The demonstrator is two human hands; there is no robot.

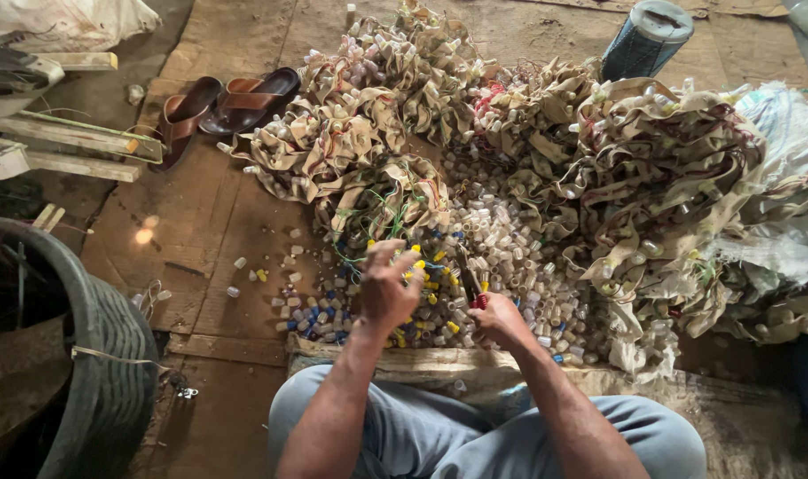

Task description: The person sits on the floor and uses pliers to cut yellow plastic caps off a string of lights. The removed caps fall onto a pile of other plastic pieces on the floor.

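A person sits on the floor with both forearms stretched forward over a heap of small plastic caps, which lies dead ahead at 12 o'clock from the knees. The left hand hangs over the near edge of the heap, fingers bent and half closed, fingertips down among the yellow and blue pieces; whether it pinches one of them cannot be told. The right hand is closed around a small tool with red handles, whose dark tip points up toward 11 o'clock, just beside the left hand. Beyond the caps, from 11 to 2 o'clock, lie thick bundles of tan webbing strips studded with more caps and threaded with red and green wires, crowding the far side of the heap and spilling over it. A white sack lies at 3 o'clock against the bundles. At 1 o'clock, well apart, stands a dark blue cylinder with a pale top. A pair of brown sandals rests at 10 o'clock, next to pale wooden slats. A large dark tub sits at 8 o'clock, near the left knee. A few stray caps lie scattered between the tub and the heap.
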